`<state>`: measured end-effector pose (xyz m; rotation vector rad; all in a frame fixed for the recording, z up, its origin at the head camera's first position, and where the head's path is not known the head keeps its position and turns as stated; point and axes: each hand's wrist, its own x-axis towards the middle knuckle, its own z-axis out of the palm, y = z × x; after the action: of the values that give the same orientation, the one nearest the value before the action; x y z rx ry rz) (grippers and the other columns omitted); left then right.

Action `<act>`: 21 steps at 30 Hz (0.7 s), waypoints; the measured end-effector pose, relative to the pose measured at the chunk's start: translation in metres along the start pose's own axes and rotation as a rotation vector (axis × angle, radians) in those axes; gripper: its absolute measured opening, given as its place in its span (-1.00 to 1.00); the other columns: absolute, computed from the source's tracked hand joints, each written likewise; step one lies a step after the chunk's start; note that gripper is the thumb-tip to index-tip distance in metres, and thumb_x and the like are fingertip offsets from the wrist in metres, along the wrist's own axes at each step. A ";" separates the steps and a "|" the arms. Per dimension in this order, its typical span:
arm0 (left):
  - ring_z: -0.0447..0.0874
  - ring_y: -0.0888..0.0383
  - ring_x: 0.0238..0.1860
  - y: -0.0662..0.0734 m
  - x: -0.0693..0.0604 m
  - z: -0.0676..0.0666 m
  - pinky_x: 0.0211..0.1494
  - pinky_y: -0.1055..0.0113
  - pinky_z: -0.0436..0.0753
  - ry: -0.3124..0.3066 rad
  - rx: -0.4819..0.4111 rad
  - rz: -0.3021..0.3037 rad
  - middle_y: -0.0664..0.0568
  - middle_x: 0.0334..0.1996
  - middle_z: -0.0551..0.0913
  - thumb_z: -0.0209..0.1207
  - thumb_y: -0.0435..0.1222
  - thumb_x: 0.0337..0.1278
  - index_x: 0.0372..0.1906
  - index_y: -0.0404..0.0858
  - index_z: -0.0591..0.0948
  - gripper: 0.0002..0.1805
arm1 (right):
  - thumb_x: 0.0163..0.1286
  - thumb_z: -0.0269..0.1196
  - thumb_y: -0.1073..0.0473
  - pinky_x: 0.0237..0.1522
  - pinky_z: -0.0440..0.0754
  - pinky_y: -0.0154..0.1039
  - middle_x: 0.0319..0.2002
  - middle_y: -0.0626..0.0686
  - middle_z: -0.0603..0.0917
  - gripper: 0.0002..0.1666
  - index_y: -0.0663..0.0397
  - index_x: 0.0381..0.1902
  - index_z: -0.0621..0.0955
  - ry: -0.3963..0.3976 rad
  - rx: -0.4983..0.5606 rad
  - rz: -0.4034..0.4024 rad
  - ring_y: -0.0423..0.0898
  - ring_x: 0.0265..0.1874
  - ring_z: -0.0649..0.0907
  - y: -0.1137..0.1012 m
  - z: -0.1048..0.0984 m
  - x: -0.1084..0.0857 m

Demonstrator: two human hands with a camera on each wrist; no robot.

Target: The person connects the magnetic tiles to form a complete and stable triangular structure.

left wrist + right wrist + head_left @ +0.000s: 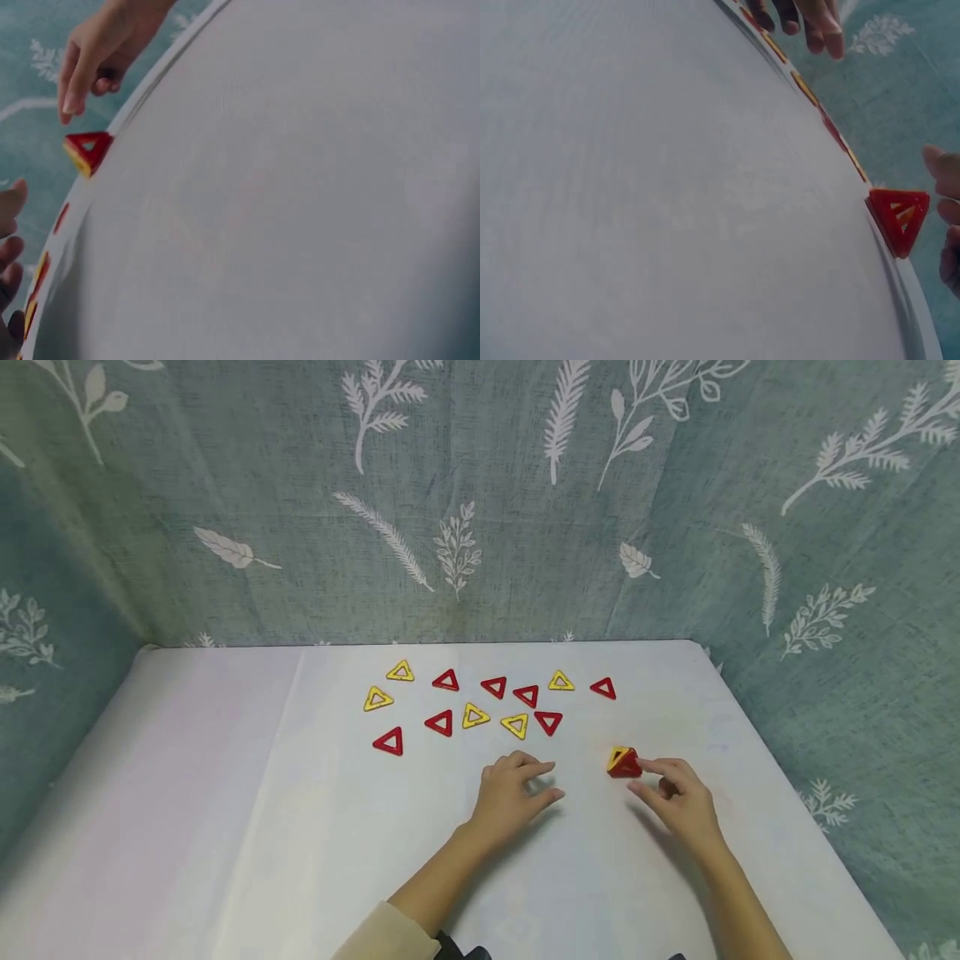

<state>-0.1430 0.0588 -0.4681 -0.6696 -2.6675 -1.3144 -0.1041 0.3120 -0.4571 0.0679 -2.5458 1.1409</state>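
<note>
A small pyramid (pixel 628 768) of red and yellow triangular tiles with open centres stands on the white table, right of the middle. My right hand (pixel 681 800) is just beside it, thumb and forefinger parted. In the left wrist view a gap shows between the right hand (pixel 101 49) and the pyramid (pixel 97 156). The right wrist view also shows the pyramid (pixel 885 217) apart from the fingertips. My left hand (pixel 510 793) hovers left of the pyramid, thumb and forefinger spread, holding nothing. Nearest to it lie a flat yellow triangle (pixel 514 718) and a red triangle (pixel 548 714).
Several more loose red and yellow triangles lie flat in scattered rows toward the back of the white table (pixel 337 827). A green cloth (pixel 300 593) with white leaf prints hangs behind the table and along its sides.
</note>
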 end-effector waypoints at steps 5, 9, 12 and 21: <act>0.52 0.12 -0.17 -0.007 -0.007 -0.014 -0.14 0.19 0.37 0.124 -0.056 0.056 0.07 -0.21 0.61 0.41 -0.15 -0.11 -0.04 -0.17 0.70 -0.57 | 0.01 0.43 0.38 -0.41 0.38 -0.56 -0.27 0.14 0.55 -0.60 0.26 -0.12 0.67 0.010 0.023 -0.032 -0.26 -0.46 0.39 -0.008 0.008 0.001; 0.52 0.12 -0.21 -0.016 -0.011 -0.023 -0.17 0.22 0.37 0.232 -0.045 0.144 0.06 -0.25 0.61 0.46 -0.21 -0.19 -0.08 -0.20 0.71 -0.57 | -0.01 0.43 0.43 -0.32 0.46 -0.59 -0.24 0.15 0.59 -0.59 0.28 -0.12 0.66 -0.021 0.071 -0.100 -0.22 -0.40 0.50 -0.016 0.016 0.005; 0.52 0.12 -0.22 -0.023 -0.013 -0.030 -0.18 0.22 0.37 0.276 -0.033 0.183 0.05 -0.25 0.60 0.47 -0.22 -0.23 -0.10 -0.21 0.72 -0.56 | -0.05 0.41 0.50 -0.29 0.50 -0.55 -0.26 0.21 0.60 -0.57 0.34 -0.13 0.64 -0.053 0.113 -0.160 -0.15 -0.37 0.55 -0.029 0.019 0.007; 0.52 0.05 -0.11 -0.036 -0.026 -0.056 -0.09 0.12 0.37 0.289 -0.025 0.157 0.02 -0.17 0.59 0.49 -0.21 -0.27 -0.06 -0.23 0.70 -0.49 | -0.01 0.39 0.49 -0.31 0.54 -0.44 -0.28 0.26 0.61 -0.58 0.38 -0.11 0.62 -0.139 0.143 -0.210 0.01 -0.42 0.51 -0.074 0.024 0.017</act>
<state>-0.1405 -0.0129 -0.4660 -0.6238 -2.3258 -1.2940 -0.1137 0.2463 -0.4137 0.4536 -2.4967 1.2706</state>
